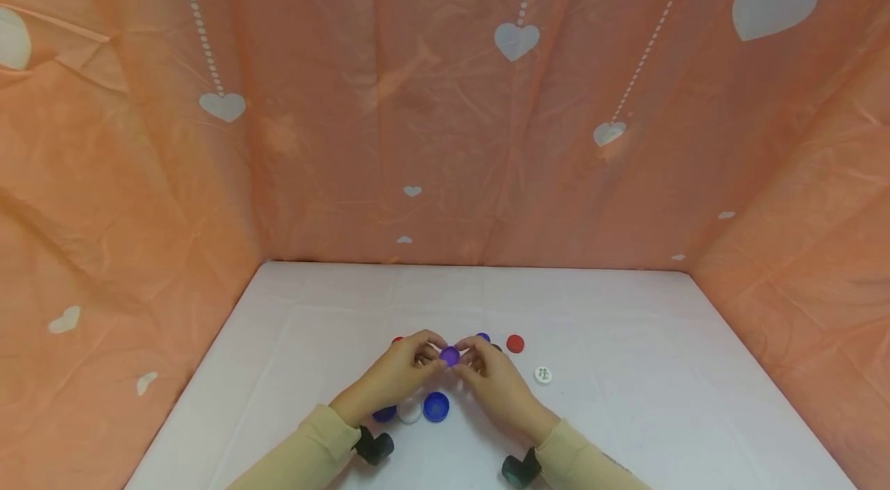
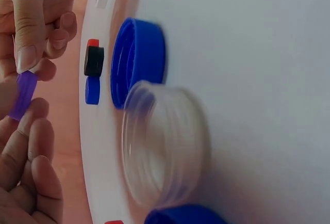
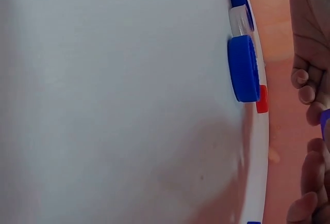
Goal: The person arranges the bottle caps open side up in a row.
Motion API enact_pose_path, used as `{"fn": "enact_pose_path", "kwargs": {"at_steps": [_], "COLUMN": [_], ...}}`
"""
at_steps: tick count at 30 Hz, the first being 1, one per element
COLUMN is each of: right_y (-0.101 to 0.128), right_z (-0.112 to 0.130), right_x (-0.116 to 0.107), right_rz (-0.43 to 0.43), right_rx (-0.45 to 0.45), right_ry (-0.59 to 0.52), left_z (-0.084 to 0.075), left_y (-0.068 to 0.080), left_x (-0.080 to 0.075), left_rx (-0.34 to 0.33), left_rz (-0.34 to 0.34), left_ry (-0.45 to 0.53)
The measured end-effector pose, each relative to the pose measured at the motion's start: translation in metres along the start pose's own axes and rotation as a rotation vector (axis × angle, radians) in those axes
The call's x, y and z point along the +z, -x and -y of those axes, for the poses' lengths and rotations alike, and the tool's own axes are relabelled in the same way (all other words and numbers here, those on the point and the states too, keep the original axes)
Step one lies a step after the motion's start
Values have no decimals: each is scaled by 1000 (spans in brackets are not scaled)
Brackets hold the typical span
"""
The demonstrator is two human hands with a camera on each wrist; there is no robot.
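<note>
Just above the white table (image 1: pixel 626 335), a small purple bottle cap (image 1: pixel 450 355) is held between both hands. My left hand (image 1: pixel 433 357) pinches its left side and my right hand (image 1: pixel 467 358) pinches its right side. In the left wrist view the purple cap (image 2: pixel 23 96) shows edge-on between fingertips (image 2: pixel 26 53). Only a sliver of the purple cap (image 3: pixel 325 123) shows in the right wrist view, beside curled fingers (image 3: pixel 304 84).
Loose caps lie around the hands: a red cap (image 1: pixel 515 343), a white cap (image 1: pixel 543 375), a blue cap (image 1: pixel 436 406), a whitish cap (image 1: pixel 410 411) and another blue cap (image 1: pixel 385 414). Orange heart-print cloth (image 1: pixel 445 127) walls the table on three sides.
</note>
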State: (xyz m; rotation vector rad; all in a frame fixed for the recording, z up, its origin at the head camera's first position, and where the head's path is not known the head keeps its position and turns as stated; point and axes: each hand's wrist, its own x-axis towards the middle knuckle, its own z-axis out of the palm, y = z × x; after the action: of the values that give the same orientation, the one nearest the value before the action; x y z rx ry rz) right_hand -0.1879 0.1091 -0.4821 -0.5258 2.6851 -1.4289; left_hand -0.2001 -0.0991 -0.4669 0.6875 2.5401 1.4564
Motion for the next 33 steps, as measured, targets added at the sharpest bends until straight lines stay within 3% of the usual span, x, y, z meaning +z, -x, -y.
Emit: {"fn": "enact_pose_path", "kwargs": {"at_steps": [6, 12, 24, 33], "right_y": [8, 15, 22, 17], "right_z": [-7, -12, -25, -26], "right_x": [-4, -10, -9, -17], "right_rz": [89, 144, 231, 317], "right_rx": [48, 39, 30, 110], "right_ry": [-8, 33, 41, 11], "left_z": [-1, 1, 3, 1], "left_y": [2, 3, 12, 13], "left_x": [11, 21, 25, 28], "left_rx": [-66, -81, -30, -12], "left_rz": [52, 99, 191, 208], "left_ry": [-41, -109, -213, -352]}}
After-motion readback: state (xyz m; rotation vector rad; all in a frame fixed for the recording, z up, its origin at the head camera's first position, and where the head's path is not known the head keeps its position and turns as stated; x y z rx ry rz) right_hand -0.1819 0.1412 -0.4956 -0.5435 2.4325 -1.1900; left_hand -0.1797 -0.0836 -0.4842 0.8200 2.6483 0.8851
